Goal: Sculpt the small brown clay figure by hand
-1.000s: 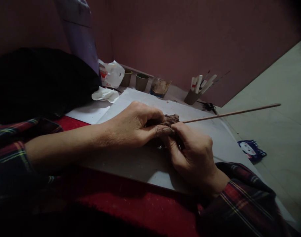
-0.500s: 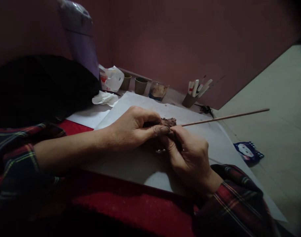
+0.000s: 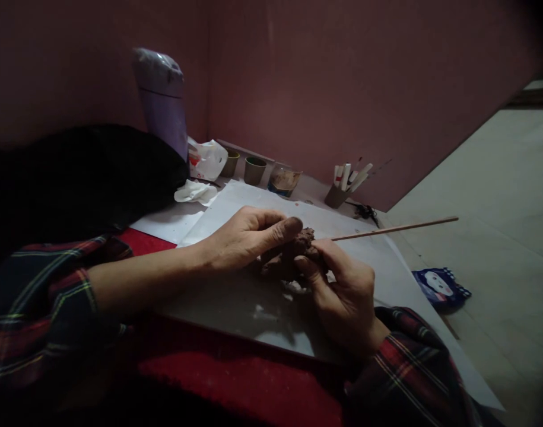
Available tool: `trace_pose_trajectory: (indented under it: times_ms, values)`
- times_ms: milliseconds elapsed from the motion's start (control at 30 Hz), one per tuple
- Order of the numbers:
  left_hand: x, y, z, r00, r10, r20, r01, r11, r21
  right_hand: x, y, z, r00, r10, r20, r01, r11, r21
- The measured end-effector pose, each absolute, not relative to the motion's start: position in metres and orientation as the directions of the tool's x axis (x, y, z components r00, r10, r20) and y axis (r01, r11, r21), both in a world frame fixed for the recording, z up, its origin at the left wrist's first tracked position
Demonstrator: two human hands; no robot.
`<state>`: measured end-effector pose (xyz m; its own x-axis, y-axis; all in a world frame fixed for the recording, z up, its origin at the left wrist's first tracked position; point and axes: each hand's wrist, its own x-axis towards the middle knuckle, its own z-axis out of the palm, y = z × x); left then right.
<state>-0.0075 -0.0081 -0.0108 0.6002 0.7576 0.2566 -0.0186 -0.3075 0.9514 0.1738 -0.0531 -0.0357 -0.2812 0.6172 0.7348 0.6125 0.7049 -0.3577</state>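
Observation:
A rough lump of brown clay is between my two hands, above a white sheet. My left hand is closed around its left side, with a clay-stained thumb lying along the top; the other fingers are mostly hidden behind. On the right, my right hand pinches the clay with its thumb low and its index finger bent above. A thin wooden stick juts out to the right from behind that index finger. Its near end is hidden, so I cannot tell whether it is stuck in the clay. Whitish scraps show below the clay.
Along the back stand small cups, a glass with brown stains and a holder of pens. A purple bottle, crumpled tissue and black cloth are left. A blue packet lies at right.
The left thumb has lifted away from the right fingertips to the clay's top, and more of the clay shows. The stick has shifted slightly left and down with the whole view.

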Motion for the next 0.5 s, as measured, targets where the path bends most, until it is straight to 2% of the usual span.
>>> trace_pose_trajectory:
  times_ms: [133, 400, 500]
  values:
    - [-0.0078, -0.0063, -0.0136, 0.694, 0.693, 0.198, -0.082, -0.197, 0.977, 0.1745, -0.0552, -0.0370, -0.261, 0.575, 0.776, 0.559, 0.745, -0.364]
    - [-0.0064, -0.0107, -0.0120, 0.720, 0.682, 0.132, -0.140, -0.044, 0.989, 0.1743, -0.0562, -0.0385, -0.215, 0.568, 0.794, 0.528, 0.752, -0.395]
    - [-0.0052, -0.0116, -0.0110, 0.738, 0.666, 0.105, -0.160, 0.022, 0.987, 0.1750, -0.0536, -0.0379, -0.260, 0.564, 0.784, 0.551, 0.753, -0.359]
